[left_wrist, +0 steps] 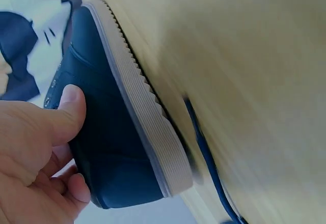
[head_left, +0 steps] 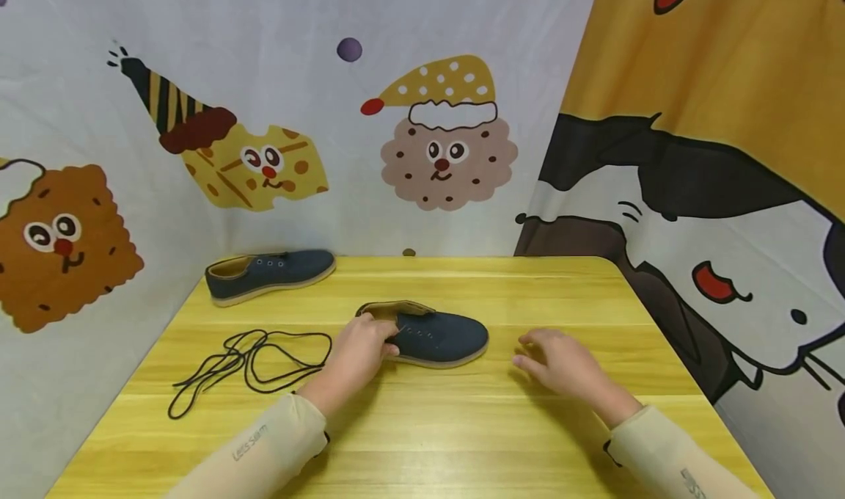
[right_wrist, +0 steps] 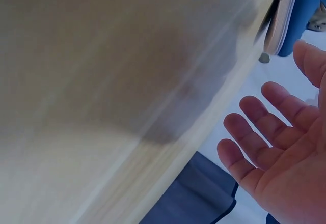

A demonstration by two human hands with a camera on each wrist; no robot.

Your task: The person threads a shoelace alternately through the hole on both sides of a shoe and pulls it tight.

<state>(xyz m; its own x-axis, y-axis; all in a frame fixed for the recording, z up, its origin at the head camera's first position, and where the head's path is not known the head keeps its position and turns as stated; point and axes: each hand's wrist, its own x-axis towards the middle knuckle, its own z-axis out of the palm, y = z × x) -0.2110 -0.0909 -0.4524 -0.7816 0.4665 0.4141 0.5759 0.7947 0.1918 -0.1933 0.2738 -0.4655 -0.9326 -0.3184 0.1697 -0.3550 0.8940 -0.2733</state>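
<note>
A dark blue shoe [head_left: 444, 337] with a pale sole lies mid-table, toe to the right; no lace shows in its eyelets. My left hand [head_left: 361, 348] grips it near the opening. In the left wrist view, the thumb presses the shoe's side [left_wrist: 109, 147] and the other fingers curl by the collar, partly hidden. Right of the toe, my right hand [head_left: 561, 363] hovers over the table, apart from the shoe and holding nothing. Its fingers [right_wrist: 243, 132] are loosely bent in the right wrist view. A dark shoelace [head_left: 254, 363] lies in loose loops left of my left hand.
A second dark blue shoe [head_left: 272, 273] stands at the table's back left corner, toe to the right. The yellow wooden table [head_left: 462, 440] ends at a printed cloth backdrop [head_left: 277, 15] behind it, with more patterned cloth on the right.
</note>
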